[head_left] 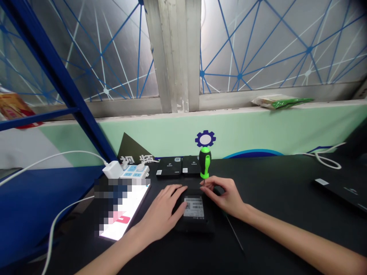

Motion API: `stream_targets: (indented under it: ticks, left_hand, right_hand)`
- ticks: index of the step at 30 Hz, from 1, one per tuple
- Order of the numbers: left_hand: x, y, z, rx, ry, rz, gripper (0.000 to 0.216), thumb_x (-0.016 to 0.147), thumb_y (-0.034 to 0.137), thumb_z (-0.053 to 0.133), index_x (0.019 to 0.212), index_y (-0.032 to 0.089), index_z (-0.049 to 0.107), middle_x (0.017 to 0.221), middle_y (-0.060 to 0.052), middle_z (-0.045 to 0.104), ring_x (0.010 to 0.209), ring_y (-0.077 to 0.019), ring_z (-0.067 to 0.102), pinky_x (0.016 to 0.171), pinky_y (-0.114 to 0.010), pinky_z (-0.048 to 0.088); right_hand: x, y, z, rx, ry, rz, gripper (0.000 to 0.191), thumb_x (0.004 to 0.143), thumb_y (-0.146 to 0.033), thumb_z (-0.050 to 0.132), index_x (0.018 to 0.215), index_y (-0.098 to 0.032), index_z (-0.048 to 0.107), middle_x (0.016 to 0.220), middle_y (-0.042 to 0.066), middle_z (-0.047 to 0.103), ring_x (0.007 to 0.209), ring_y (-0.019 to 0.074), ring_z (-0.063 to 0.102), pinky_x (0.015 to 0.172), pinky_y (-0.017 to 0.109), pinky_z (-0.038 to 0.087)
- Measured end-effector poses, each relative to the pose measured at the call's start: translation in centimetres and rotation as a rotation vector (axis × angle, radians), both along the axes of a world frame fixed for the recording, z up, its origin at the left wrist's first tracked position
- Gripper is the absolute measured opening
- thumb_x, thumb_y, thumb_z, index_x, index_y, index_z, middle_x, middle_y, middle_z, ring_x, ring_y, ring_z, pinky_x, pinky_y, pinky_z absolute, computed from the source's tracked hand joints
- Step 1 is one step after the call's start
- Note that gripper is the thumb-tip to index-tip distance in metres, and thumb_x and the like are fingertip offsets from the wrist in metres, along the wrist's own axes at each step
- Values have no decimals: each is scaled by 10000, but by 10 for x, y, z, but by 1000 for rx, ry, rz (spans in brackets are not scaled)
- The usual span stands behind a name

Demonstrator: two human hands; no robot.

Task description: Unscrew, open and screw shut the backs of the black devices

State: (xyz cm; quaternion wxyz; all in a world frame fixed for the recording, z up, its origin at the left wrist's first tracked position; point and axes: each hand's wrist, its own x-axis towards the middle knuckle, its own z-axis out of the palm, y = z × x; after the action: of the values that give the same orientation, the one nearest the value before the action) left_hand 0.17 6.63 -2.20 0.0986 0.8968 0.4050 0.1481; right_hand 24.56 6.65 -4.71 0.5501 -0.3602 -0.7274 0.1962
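Observation:
A black set-top-type box [205, 225] lies on the table with its white printed label [194, 207] facing up. My left hand [162, 208] rests flat along the box's left side, fingers stretched out and thumb at the label's edge. With fingertips pinched around its shaft, my right hand [226, 194] holds a green-and-black screwdriver [205, 164] upright over the box's far right part. The screwdriver's tip is hidden by the fingers. Beneath my right hand lies a second tool with a thin metal shaft [235, 233]; its handle is mostly hidden.
Two similar black boxes [169, 167] stand against the wall, and another black box [341, 193] lies far right. On the left are a lit tablet [129, 214], a power strip [134, 172] and a white charger [113, 170] with cables. A white cable [327, 162] lies at the back right.

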Motion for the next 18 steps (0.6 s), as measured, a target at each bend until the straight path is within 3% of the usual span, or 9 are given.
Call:
stream_targets:
  ticks: [8, 14, 18]
  left_hand:
    - [0, 0, 0, 14, -7, -12, 429, 1043, 398, 380, 1455, 287, 422, 1409, -85, 526, 1287, -282, 486, 1046, -479, 418]
    - [0, 0, 0, 9, -4, -5, 413, 1043, 398, 383, 1439, 294, 437, 1410, -65, 528, 1297, -269, 479, 1058, -461, 414]
    - [0, 0, 0, -4, 6, 7, 410, 1039, 396, 387, 1432, 289, 435, 1413, -65, 521, 1295, -271, 476, 1055, -459, 411]
  right_hand:
    - [2, -2, 3, 7, -14, 70, 149, 949, -233, 577, 1040, -196, 688, 856, 61, 774, 723, 195, 736, 719, 304, 599]
    - [2, 0, 0, -6, -3, -6, 65, 910, -262, 647, 894, -201, 664, 805, 56, 740, 628, 172, 679, 630, 284, 580]
    - [2, -1, -4, 4, 30, -21, 64, 907, -262, 658, 897, -200, 643, 841, 57, 724, 651, 167, 667, 650, 288, 576]
